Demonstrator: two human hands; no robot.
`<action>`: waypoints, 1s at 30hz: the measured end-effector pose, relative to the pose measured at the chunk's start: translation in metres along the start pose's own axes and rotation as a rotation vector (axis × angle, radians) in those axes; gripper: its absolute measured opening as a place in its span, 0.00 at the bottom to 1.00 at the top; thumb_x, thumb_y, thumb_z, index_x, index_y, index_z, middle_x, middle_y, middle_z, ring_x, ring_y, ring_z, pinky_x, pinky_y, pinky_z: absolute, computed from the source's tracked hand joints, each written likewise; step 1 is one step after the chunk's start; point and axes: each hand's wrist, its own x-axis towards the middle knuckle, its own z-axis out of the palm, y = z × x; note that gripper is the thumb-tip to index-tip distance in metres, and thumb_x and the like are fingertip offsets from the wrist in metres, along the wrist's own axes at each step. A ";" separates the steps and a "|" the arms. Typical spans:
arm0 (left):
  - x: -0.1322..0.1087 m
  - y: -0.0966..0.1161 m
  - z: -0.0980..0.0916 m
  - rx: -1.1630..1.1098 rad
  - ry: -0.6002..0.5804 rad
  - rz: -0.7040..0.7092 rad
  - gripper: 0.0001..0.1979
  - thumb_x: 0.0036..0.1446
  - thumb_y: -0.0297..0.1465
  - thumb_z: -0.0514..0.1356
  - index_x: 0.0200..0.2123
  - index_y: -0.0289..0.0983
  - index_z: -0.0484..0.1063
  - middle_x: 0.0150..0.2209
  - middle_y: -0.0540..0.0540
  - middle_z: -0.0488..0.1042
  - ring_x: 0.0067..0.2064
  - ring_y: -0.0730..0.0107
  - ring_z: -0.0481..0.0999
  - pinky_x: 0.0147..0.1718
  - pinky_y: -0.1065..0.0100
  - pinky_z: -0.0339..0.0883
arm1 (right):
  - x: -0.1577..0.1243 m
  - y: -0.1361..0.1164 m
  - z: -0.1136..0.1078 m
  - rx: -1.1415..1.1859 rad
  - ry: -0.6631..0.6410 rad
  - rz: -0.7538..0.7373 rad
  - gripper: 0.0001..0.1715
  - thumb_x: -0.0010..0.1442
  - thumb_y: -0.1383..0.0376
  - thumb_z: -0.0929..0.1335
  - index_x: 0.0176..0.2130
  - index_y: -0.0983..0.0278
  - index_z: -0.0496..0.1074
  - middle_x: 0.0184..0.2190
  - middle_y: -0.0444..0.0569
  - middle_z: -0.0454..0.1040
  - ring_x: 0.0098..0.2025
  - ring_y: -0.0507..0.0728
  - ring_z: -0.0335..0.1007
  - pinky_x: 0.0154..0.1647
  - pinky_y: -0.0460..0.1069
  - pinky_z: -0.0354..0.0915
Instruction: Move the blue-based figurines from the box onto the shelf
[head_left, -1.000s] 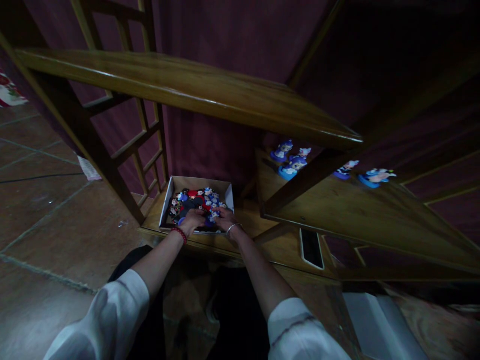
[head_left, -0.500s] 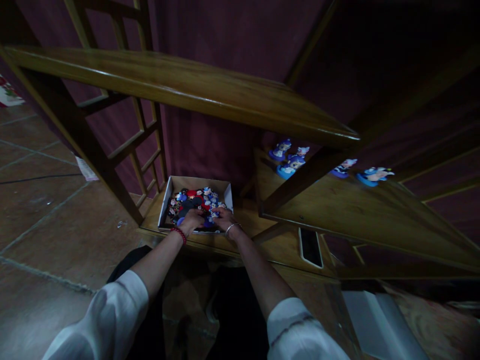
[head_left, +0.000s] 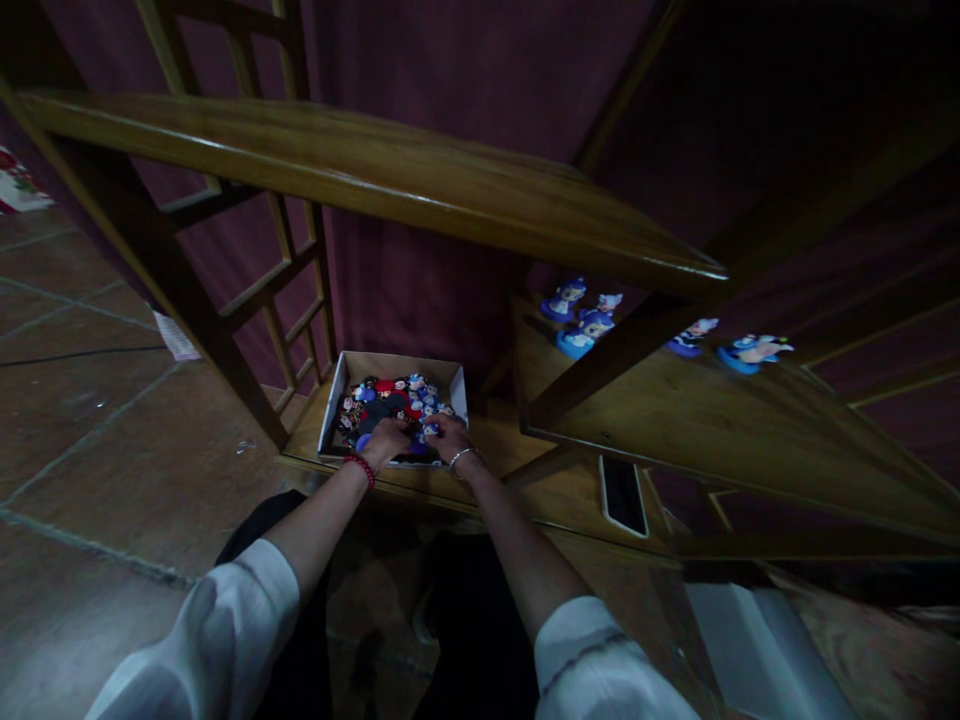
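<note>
A shallow cardboard box with white outer sides sits on the low wooden shelf. Small figurines in red, black, blue and white fill it in a jumble. My left hand, with a red bead bracelet at the wrist, reaches over the front edge; its fingers are curled down among the figurines, and what they grip is hidden. Beside it, my right hand, wearing a pale bracelet, pinches a small blue-and-white figurine at the box's right front corner.
Several purple and blue figurines stand on the raised wooden shelf to the right. A phone lies on the low shelf. A thick wooden board crosses above the box, and a lattice side panel rises at its left.
Both hands stay in the box in almost the same place. The whole view has shifted very slightly; the box and shelf figurines have not moved.
</note>
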 end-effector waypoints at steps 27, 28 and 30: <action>-0.008 0.005 -0.010 0.635 0.078 0.139 0.12 0.45 0.24 0.53 0.32 0.35 0.73 0.32 0.43 0.75 0.36 0.70 0.73 0.34 0.76 0.63 | -0.006 -0.006 -0.003 -0.293 -0.030 -0.198 0.15 0.43 0.70 0.67 0.35 0.59 0.69 0.24 0.40 0.68 0.29 0.51 0.62 0.32 0.44 0.59; -0.008 0.004 -0.009 0.650 0.079 0.142 0.12 0.45 0.24 0.53 0.32 0.35 0.73 0.32 0.43 0.75 0.36 0.70 0.73 0.34 0.76 0.63 | -0.006 -0.006 -0.003 -0.315 -0.034 -0.213 0.15 0.43 0.70 0.67 0.35 0.59 0.69 0.24 0.40 0.68 0.28 0.50 0.62 0.32 0.44 0.59; -0.008 0.003 -0.010 0.659 0.080 0.136 0.12 0.45 0.24 0.53 0.33 0.34 0.73 0.33 0.42 0.75 0.37 0.69 0.73 0.34 0.75 0.63 | -0.005 -0.007 -0.002 -0.361 -0.046 -0.235 0.16 0.44 0.70 0.66 0.36 0.58 0.69 0.24 0.40 0.68 0.27 0.50 0.62 0.31 0.44 0.58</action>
